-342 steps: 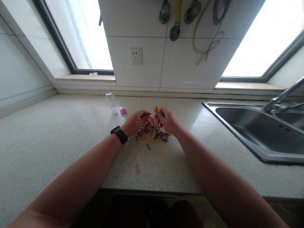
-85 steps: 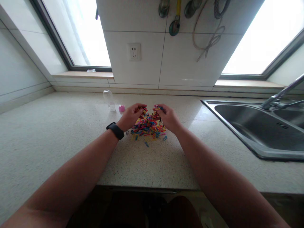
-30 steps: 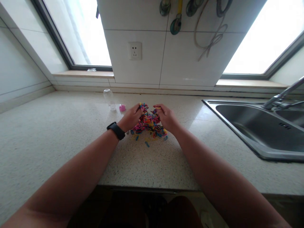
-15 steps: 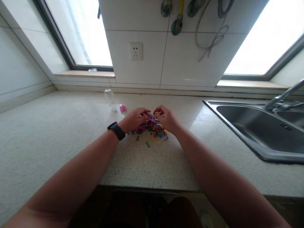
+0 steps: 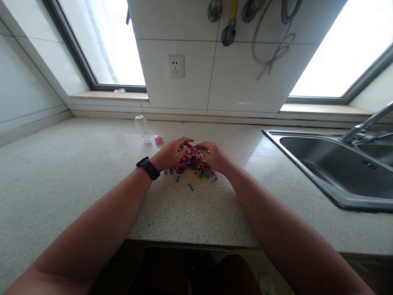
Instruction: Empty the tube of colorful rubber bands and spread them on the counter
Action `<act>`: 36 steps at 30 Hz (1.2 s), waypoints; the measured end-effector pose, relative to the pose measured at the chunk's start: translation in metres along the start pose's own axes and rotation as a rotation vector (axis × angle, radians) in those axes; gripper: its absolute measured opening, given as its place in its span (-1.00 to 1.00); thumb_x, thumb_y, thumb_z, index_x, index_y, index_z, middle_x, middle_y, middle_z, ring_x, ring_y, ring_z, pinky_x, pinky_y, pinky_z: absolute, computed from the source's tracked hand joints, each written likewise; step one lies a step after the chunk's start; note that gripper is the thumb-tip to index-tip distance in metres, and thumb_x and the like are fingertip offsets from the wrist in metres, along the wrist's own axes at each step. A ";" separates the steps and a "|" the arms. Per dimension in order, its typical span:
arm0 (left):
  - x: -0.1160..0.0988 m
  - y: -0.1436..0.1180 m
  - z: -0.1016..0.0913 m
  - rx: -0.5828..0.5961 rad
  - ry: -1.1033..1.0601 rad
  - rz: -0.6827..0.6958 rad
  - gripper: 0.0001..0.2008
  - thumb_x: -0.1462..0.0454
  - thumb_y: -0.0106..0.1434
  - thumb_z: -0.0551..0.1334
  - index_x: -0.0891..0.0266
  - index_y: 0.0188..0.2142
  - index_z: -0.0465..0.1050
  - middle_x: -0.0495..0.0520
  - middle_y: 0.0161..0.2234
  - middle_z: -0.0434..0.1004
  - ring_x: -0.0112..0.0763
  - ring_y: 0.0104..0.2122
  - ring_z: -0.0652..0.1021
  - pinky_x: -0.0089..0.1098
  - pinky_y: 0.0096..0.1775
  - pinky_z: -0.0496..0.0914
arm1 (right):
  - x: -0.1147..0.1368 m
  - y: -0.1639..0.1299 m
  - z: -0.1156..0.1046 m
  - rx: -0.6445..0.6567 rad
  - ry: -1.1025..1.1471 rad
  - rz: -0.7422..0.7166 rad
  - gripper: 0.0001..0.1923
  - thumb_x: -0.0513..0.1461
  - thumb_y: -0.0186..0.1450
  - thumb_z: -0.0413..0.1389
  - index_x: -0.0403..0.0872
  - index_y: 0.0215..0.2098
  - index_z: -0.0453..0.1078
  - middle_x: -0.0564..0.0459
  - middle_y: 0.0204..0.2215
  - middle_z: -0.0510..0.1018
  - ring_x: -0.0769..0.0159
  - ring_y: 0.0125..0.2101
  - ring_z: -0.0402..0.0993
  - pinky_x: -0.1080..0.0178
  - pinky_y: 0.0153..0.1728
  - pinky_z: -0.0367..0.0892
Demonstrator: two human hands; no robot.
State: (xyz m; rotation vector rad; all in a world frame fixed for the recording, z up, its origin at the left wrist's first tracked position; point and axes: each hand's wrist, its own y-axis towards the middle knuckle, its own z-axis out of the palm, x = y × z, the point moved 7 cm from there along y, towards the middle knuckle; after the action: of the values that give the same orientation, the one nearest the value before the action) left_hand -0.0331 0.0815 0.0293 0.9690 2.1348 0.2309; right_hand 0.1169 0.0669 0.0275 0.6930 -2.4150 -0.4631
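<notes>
Now, line by line:
Left hand: my left hand (image 5: 170,154), with a black wristband (image 5: 148,168) on the wrist, lies on the left flank of the pile, fingers curled over its far edge.
Right hand: my right hand (image 5: 215,155) lies on the right flank, fingers bent in toward the left ones; the fingertips nearly meet above the heap.
Grip: both hands cup the pile loosely from the sides; whether either grip pinches any bands I cannot tell.
Pile: a heap of small coloured rubber bands (image 5: 193,162) sits on the bench (image 5: 76,172) between my hands, near the middle.
Strays: a few loose bands lie just in front of the heap, one blue band (image 5: 190,187) nearest to me.
Bottle: a small clear bottle (image 5: 141,128) stands behind and left of my left hand, with a pink cap (image 5: 159,140) just beside it.
Sink: a steel sink (image 5: 334,164) is set into the bench well to the right, its tap (image 5: 365,123) at the far edge.
Wall: a white socket (image 5: 176,66) sits on the tiles above.
</notes>
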 end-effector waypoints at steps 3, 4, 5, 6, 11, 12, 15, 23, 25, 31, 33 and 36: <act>0.001 -0.002 -0.002 0.052 -0.002 0.029 -0.51 0.37 0.35 0.05 0.20 0.26 0.16 0.18 0.05 0.44 -0.42 -0.04 0.49 -0.33 -0.01 0.38 | 0.005 -0.004 0.003 0.086 -0.155 -0.029 -0.62 -0.17 0.35 0.00 -0.09 0.08 0.42 -0.06 -0.04 0.52 0.16 -0.01 0.39 0.12 0.07 0.21; 0.001 -0.003 -0.003 0.065 0.000 0.040 -0.48 0.38 0.34 0.05 0.20 0.28 0.13 0.20 0.07 0.43 -0.41 0.00 0.48 -0.33 0.00 0.37 | 0.007 -0.006 0.006 0.130 -0.191 -0.041 -0.56 -0.09 0.36 0.01 -0.08 0.13 0.38 -0.08 -0.01 0.49 0.11 0.01 0.36 0.08 0.08 0.19; 0.000 -0.003 -0.005 0.072 0.013 0.053 -0.47 0.39 0.33 0.06 0.21 0.28 0.12 0.21 0.08 0.42 -0.40 0.01 0.47 -0.33 0.00 0.37 | 0.007 -0.008 0.009 0.177 -0.215 -0.048 -0.49 -0.01 0.34 0.03 -0.07 0.17 0.34 -0.10 0.01 0.48 0.07 0.02 0.34 0.05 0.09 0.18; 0.000 -0.003 -0.007 0.073 0.041 0.067 -0.48 0.39 0.32 0.07 0.22 0.27 0.15 0.22 0.07 0.42 -0.40 -0.01 0.48 -0.34 -0.02 0.38 | 0.008 -0.011 0.012 0.223 -0.230 -0.054 -0.42 0.05 0.32 0.05 -0.05 0.20 0.31 -0.12 0.03 0.46 0.04 0.03 0.32 0.03 0.08 0.17; -0.005 -0.004 -0.013 0.094 0.194 0.133 -0.66 0.34 0.29 0.13 0.30 0.06 0.39 0.17 -0.08 0.46 -0.44 -0.20 0.48 -0.37 -0.10 0.40 | 0.006 -0.015 0.022 0.340 -0.237 -0.105 -0.37 0.07 0.28 0.12 -0.03 0.22 0.29 -0.15 0.09 0.40 0.02 0.07 0.26 0.03 0.09 0.14; -0.005 -0.005 -0.012 0.115 0.208 0.133 -0.67 0.32 0.29 0.14 0.30 0.05 0.40 0.16 -0.10 0.47 -0.44 -0.20 0.48 -0.37 -0.10 0.39 | 0.007 -0.014 0.023 0.337 -0.228 -0.123 -0.41 0.04 0.29 0.12 -0.05 0.20 0.31 -0.16 0.07 0.42 0.04 0.07 0.27 0.05 0.10 0.13; -0.003 -0.007 -0.008 0.207 0.275 0.132 -0.60 0.21 0.27 0.21 0.27 0.08 0.39 0.15 -0.09 0.46 -0.35 -0.12 0.46 -0.32 -0.02 0.35 | 0.006 -0.011 0.025 0.306 -0.182 -0.143 -0.53 -0.06 0.28 0.15 -0.10 0.09 0.39 -0.14 -0.02 0.47 0.11 0.01 0.32 0.11 0.08 0.14; 0.012 -0.012 0.006 0.394 0.303 0.076 -0.49 0.00 0.20 0.27 0.18 0.07 0.43 0.16 -0.09 0.45 -0.25 -0.09 0.46 -0.29 -0.01 0.31 | 0.005 -0.006 0.019 0.233 -0.026 -0.076 -0.75 -0.25 0.21 0.17 -0.16 -0.13 0.47 -0.03 -0.25 0.54 0.30 -0.24 0.42 0.29 -0.18 0.23; 0.009 -0.010 0.008 0.387 0.290 0.088 -0.61 0.07 0.26 0.23 0.22 0.00 0.46 0.13 -0.17 0.48 -0.32 -0.19 0.47 -0.34 -0.11 0.34 | 0.005 -0.005 0.016 0.191 -0.009 -0.063 -0.78 -0.25 0.22 0.17 -0.16 -0.17 0.47 -0.01 -0.29 0.54 0.32 -0.27 0.41 0.30 -0.22 0.22; 0.001 -0.003 0.001 0.201 0.266 0.107 -0.74 0.25 0.31 0.18 0.26 -0.04 0.47 0.10 -0.23 0.50 -0.42 -0.27 0.48 -0.40 -0.21 0.35 | -0.004 -0.002 0.006 -0.018 0.117 0.025 -0.78 -0.24 0.26 0.10 -0.13 -0.14 0.44 0.03 -0.30 0.55 0.34 -0.29 0.44 0.31 -0.24 0.25; 0.001 -0.002 -0.003 0.129 0.216 0.096 -0.73 0.29 0.32 0.16 0.26 -0.01 0.45 0.10 -0.20 0.51 -0.43 -0.26 0.49 -0.42 -0.20 0.37 | -0.006 -0.001 0.002 -0.090 0.170 0.029 -0.78 -0.26 0.28 0.08 -0.12 -0.12 0.44 0.04 -0.26 0.55 0.34 -0.25 0.45 0.31 -0.20 0.27; 0.002 -0.001 -0.006 0.039 0.159 0.084 -0.70 0.36 0.31 0.13 0.27 0.02 0.44 0.12 -0.13 0.51 -0.43 -0.20 0.50 -0.43 -0.19 0.40 | -0.010 0.000 -0.002 -0.151 0.225 0.033 -0.75 -0.28 0.29 0.04 -0.10 -0.08 0.42 0.04 -0.21 0.55 0.33 -0.19 0.46 0.29 -0.14 0.28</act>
State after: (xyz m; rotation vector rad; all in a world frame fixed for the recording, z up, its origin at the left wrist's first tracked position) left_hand -0.0389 0.0830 0.0325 1.0959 2.2521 0.3188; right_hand 0.1246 0.0720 0.0244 0.6049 -2.1533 -0.5187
